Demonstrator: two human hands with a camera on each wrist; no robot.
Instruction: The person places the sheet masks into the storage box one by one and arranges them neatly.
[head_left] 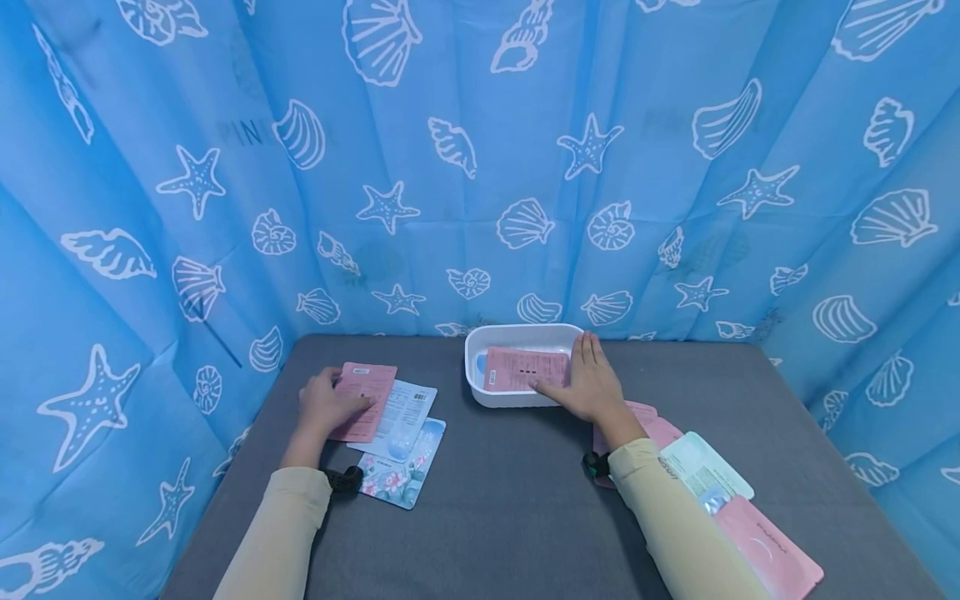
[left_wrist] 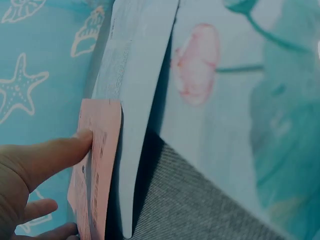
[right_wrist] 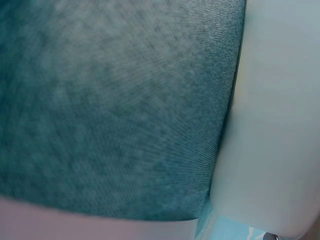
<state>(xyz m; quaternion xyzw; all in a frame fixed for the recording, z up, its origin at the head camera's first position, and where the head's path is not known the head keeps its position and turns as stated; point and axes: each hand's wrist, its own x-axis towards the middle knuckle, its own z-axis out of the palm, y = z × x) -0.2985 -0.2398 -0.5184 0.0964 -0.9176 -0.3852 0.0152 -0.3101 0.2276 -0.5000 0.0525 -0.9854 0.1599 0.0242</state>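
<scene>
Hands [head_left: 450,396] on flat pink sachets [head_left: 525,368]

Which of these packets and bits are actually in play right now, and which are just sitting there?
In play:
right hand flat on pink packet in white tray
left hand on pink sachet

Lying about:
white packet
floral packet
packets beside right sleeve

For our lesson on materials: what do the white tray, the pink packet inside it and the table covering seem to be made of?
White tray: probably moulded plastic, smooth, with rounded corners and a rolled rim. Pink packet under the right hand: thin matte sachet, foil or plastic film, printed; which one is unclear. Table covering: grey woven fabric, its weave plain in the right wrist view.
</scene>
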